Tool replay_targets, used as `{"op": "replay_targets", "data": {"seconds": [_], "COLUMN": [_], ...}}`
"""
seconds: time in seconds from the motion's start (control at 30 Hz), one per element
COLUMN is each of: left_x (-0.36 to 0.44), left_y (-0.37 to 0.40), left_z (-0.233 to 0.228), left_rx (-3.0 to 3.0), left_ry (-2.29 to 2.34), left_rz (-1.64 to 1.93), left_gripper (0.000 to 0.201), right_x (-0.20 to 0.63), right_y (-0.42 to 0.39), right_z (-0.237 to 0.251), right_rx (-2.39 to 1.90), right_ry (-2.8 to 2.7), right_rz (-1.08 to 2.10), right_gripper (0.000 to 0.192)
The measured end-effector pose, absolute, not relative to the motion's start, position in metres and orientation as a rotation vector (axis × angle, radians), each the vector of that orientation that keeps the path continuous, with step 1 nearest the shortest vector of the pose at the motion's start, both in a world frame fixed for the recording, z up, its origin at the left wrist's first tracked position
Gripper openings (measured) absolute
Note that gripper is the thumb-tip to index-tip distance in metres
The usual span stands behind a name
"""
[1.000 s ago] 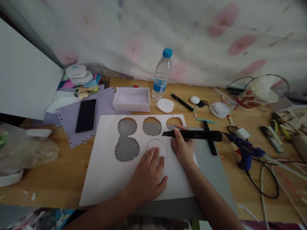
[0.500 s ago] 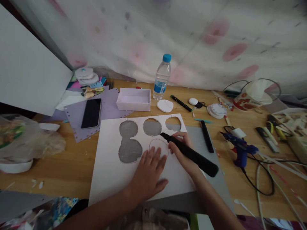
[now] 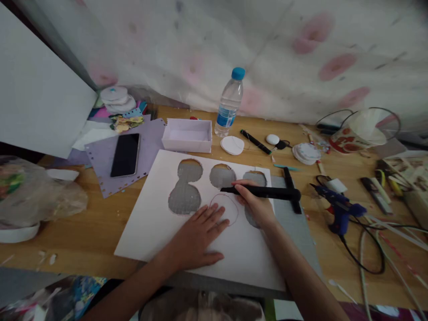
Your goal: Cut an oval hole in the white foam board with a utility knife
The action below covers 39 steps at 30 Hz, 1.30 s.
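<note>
Our left hand [image 3: 199, 235], spread, should steady the white sheet [image 3: 230, 263] clear of the black tool [image 3: 276, 192] our right hand [image 3: 261, 208] pinches.

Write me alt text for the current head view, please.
A right hand holds a black tool over a white sheet with round holes, while the left hand lies flat on it, partly over a red circle. Beyond the sheet are a box and a bottle, with a phone to the left.
</note>
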<state>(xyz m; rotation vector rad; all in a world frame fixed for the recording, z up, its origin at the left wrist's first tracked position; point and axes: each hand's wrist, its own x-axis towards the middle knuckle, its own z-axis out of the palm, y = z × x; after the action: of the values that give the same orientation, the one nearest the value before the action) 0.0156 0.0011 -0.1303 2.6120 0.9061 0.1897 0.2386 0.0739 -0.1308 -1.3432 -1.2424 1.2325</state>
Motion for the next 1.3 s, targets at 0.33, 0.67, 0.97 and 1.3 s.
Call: {"op": "replay_targets", "data": {"seconds": [0.33,0.67,0.97,1.3], "left_x": [0.013,0.012,0.014,0.011], "left_y": [0.011,0.013,0.013,0.014], "left_z": [-0.126,-0.125,-0.126,-0.128], "left_rx": [2.525,2.507,2.488,2.482], "left_ry": [0.91,0.902,0.9,0.911], "left_rz": [0.182,0.199,0.2,0.176], "left_gripper": [0.076,0.073,0.072,0.076], "right_x": [0.237,0.231,0.226,0.231], "right_y": [0.082,0.083,0.083,0.087], "right_z": [-0.126,-0.121,-0.119,-0.12], "right_rx": [-1.385,-1.388,-1.349,-1.289], "right_ry": [-1.43,-1.439,-1.527,-1.496], "right_rz": [1.191,1.165,1.158,1.179], "right_gripper": [0.009,0.013,0.015,0.018]}}
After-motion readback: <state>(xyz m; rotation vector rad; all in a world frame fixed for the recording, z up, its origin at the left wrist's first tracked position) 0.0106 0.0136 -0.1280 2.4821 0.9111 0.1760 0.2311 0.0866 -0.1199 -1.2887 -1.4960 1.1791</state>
